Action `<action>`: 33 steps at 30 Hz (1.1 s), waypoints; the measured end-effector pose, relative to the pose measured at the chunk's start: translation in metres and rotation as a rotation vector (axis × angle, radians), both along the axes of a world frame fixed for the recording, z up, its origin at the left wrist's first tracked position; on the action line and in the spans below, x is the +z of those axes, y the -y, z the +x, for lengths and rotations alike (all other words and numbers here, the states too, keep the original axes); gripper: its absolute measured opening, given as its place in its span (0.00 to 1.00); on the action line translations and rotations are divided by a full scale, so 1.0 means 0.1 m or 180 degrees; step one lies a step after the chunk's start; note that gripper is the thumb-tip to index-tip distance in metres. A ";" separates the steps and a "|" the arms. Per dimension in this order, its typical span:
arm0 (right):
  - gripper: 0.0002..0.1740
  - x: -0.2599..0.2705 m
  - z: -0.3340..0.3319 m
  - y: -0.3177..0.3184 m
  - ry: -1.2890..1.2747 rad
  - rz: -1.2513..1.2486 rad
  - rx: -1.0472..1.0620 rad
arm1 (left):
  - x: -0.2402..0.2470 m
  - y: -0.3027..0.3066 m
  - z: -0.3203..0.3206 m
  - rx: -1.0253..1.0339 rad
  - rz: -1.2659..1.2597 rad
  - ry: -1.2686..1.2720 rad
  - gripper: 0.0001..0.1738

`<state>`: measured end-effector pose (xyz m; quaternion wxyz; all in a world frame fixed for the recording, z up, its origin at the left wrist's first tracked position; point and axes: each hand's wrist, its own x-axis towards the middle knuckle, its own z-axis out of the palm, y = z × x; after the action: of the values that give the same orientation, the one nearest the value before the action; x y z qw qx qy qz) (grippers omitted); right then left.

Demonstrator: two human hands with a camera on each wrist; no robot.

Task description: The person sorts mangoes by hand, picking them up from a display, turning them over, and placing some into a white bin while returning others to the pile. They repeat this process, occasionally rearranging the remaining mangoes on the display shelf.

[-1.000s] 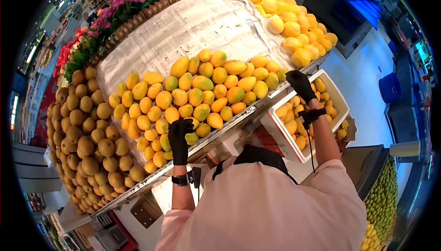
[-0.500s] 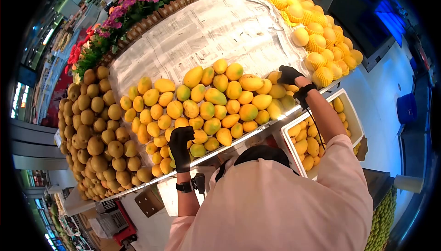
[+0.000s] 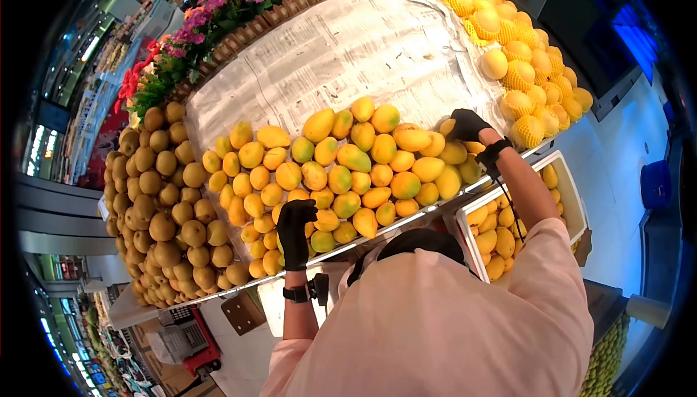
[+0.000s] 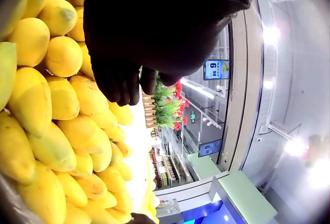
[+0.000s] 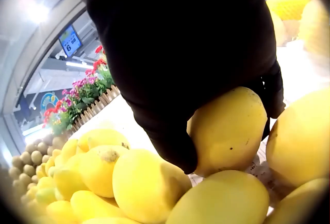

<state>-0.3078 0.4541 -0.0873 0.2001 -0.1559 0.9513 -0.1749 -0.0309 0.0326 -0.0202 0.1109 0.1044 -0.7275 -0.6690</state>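
The black-gloved right hand (image 3: 466, 125) grips a yellow mango (image 3: 446, 127) at the far right end of the mango rows, beside the newspaper sheet. In the right wrist view, the fingers and thumb of that hand (image 5: 196, 69) stand on both sides of the mango (image 5: 229, 131), low among neighbouring mangoes (image 5: 147, 185). Over the front left part of the pile, the left hand (image 3: 294, 234) hangs with loosely bent fingers and holds nothing. The left wrist view shows this hand (image 4: 149, 33) beside stacked mangoes (image 4: 62, 56), its fingertips hanging down.
Brown round fruit (image 3: 163, 226) is heaped left of the mangoes. Newspaper (image 3: 319, 56) covers the display behind them, bordered by a small fence (image 3: 279, 12) and flowers. Net-wrapped yellow fruit (image 3: 534, 78) lies right. A white box (image 3: 573, 186) of mangoes stands beyond the front edge.
The right hand has moved from the display's front edge near the box onto the right end of the rows and now holds a mango there. The left hand stays over the pile. The head view has shifted.
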 end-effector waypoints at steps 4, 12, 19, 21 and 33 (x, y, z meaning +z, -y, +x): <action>0.32 0.23 0.08 -0.06 -0.0480 -0.0455 -0.0647 | 0.06 0.03 -0.01 0.0039 0.0239 -0.0082 0.14; 0.24 0.54 0.70 0.00 0.0271 -0.3769 -0.1601 | -0.09 0.09 0.08 -0.0102 0.0581 -0.0067 0.13; 0.27 0.47 1.28 0.40 0.0507 -0.4325 -0.1258 | -0.23 0.02 0.16 -0.0383 0.0760 0.0003 0.13; 0.30 0.68 1.53 0.63 -0.0338 -0.3272 -0.1012 | -0.23 -0.01 0.18 -0.0474 0.0788 0.0013 0.14; 0.14 0.81 2.37 1.42 -0.1907 -0.2483 -0.0149 | -0.28 -0.09 0.43 -0.0900 0.0776 0.0037 0.14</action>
<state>-0.0708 0.3116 -0.0068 -0.1596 -0.2413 0.8339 -0.4701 0.0124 0.0415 -0.0479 -0.0019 0.0176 -0.6491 -0.7605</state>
